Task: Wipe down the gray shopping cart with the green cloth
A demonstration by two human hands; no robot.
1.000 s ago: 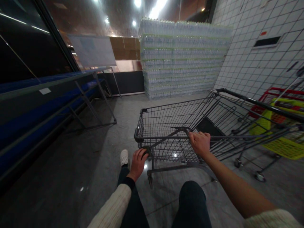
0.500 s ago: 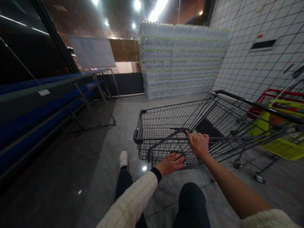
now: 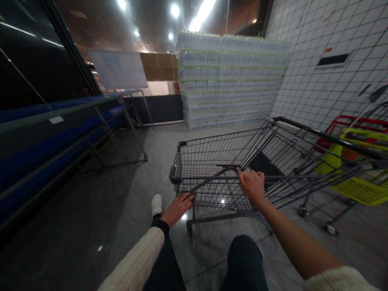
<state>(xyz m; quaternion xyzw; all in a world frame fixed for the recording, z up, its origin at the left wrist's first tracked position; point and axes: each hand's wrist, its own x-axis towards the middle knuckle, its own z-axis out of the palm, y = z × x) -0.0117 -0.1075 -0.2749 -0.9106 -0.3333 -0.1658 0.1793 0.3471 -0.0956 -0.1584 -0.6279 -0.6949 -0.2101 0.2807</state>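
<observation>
Shopping cart, 1 — R hand grip shut on rail, L hand open at corner

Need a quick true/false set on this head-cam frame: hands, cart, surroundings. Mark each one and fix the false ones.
1. The right hand grips the top rail of a wire shopping cart. True.
2. The left hand is tucked in a trouser pocket. False: it lies open at the cart's near left corner.
3. Shrink-wrapped cases of bottled water are stacked beside a white tiled wall. True.
4. A second cart with red and yellow parts stands left of the wire shopping cart. False: it stands to the right of it.
</observation>
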